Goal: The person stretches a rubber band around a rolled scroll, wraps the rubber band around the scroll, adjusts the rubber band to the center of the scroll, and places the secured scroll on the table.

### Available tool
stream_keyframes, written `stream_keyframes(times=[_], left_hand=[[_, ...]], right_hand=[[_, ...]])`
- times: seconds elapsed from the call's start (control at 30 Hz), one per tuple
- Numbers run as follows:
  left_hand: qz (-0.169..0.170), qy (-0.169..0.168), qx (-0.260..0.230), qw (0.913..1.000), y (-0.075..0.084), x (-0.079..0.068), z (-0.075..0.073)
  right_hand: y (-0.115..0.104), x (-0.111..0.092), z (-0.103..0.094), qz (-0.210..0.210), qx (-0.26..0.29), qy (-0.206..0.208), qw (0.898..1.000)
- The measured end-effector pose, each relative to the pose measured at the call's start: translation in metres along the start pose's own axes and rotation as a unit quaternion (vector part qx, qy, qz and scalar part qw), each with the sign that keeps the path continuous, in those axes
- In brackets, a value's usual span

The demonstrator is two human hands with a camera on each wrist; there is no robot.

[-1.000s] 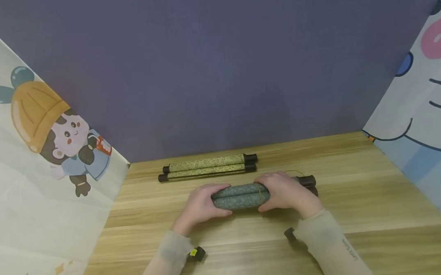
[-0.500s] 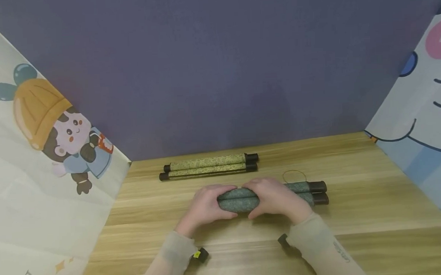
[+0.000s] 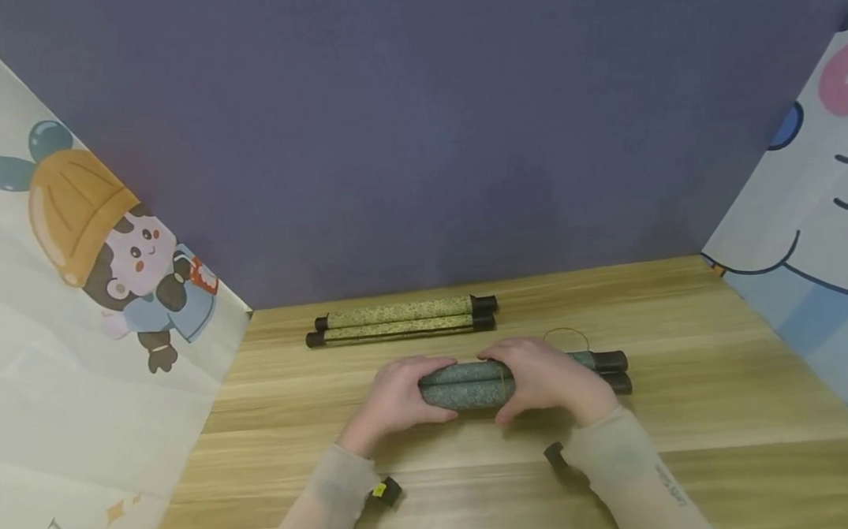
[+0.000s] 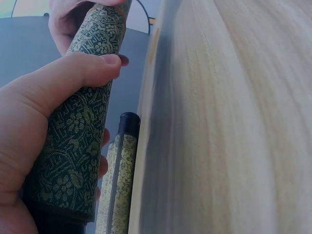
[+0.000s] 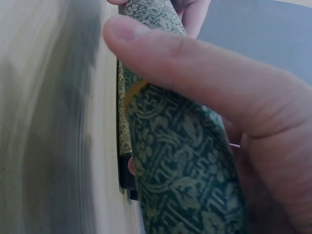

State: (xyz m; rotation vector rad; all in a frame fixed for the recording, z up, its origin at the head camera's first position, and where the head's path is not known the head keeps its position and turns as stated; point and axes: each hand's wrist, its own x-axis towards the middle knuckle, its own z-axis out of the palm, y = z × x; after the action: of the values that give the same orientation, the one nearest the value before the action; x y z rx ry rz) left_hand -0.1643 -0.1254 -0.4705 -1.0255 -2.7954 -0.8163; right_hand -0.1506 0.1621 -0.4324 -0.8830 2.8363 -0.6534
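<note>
A scroll in green patterned brocade, rolled from both ends into two parallel rolls, lies across both hands just over the wooden table. My left hand grips its left part; in the left wrist view the thumb lies across the brocade. Further right, my right hand holds it with thumb and fingers round both rolls. A thin yellowish rubber band circles the scroll by the right thumb. Dark knobs stick out at the right end; the left hand hides the left knobs in the head view.
Behind the hands lies a yellow-green brocade scroll with dark knobs. A loose thin loop, apparently another rubber band, is on the table behind the green scroll. A dark wall stands at the table's back.
The green scroll first shifted a little to the right. My right hand slid left along it, then back right, uncovering the rubber band. The left hand keeps its grip.
</note>
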Motion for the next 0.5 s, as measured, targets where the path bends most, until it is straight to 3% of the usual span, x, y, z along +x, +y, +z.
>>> stream_keyframes(times=[0.2,0.33,0.5], left_hand=[[0.004,0.001,0.008,1.0000,0.001,-0.003,-0.006],[0.005,0.000,0.013,0.9999,0.003,-0.005,-0.007],[-0.013,-0.006,-0.013,0.9998,0.007,-0.012,-0.005]], right_hand=[[0.002,-0.003,0.000,0.010,-0.002,0.001,1.000],[0.005,-0.006,0.001,-0.002,-0.015,0.009,1.000],[0.007,-0.008,0.001,-0.026,-0.039,0.012,0.999]])
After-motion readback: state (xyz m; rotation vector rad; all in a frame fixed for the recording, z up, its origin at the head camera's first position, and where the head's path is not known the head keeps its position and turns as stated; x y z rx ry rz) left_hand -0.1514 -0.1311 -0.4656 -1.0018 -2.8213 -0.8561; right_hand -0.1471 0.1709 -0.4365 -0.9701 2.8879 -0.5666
